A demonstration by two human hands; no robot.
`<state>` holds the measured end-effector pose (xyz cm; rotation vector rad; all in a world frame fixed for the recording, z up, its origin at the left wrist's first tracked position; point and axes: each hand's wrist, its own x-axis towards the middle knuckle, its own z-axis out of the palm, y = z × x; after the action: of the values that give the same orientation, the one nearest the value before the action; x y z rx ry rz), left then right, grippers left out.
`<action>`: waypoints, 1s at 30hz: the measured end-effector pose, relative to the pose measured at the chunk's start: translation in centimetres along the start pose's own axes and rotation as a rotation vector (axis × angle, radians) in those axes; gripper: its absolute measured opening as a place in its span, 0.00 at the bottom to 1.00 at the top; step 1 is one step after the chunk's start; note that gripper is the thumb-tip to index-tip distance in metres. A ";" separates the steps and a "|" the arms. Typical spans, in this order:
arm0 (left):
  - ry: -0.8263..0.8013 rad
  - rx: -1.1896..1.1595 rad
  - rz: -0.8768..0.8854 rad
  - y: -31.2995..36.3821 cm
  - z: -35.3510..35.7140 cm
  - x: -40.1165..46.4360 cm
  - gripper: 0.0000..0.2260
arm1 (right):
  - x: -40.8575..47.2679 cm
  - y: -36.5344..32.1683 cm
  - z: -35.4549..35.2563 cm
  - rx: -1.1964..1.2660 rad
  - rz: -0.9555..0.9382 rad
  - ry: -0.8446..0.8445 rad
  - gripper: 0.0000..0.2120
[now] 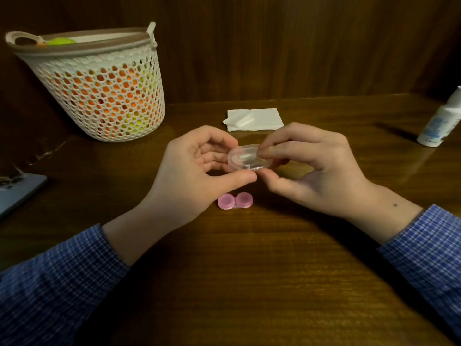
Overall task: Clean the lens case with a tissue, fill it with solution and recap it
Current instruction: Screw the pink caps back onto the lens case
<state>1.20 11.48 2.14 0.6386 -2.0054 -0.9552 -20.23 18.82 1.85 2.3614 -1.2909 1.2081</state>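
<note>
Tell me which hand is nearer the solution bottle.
Right. The right hand is mid-table holding the clear box; the solution bottle stands far right. The left hand is farther.

Domestic setting, wooden desk, wood-panelled wall, woven basket, phone, folded tissue, bottle

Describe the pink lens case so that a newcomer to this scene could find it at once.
Start at the wooden table and find the two hands holding a clear box. On the table below them lies the pink lens case: two joined round caps, the only pink thing there.
</note>
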 end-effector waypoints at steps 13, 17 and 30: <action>-0.060 -0.084 -0.184 -0.2 0.0 0.0 0.21 | 0.0 -1.0 0.4 -0.049 0.047 -0.072 0.09; -0.090 -0.117 -0.230 -0.3 0.1 0.1 0.21 | 0.1 -1.1 0.3 -0.019 0.086 -0.100 0.10; -0.134 -0.130 -0.265 -0.6 -0.2 0.5 0.15 | 0.2 -1.6 0.5 -0.051 0.126 -0.043 0.07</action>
<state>1.14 10.72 1.89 0.7995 -1.9864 -1.3049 -18.68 19.43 2.02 2.3129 -1.4865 1.1490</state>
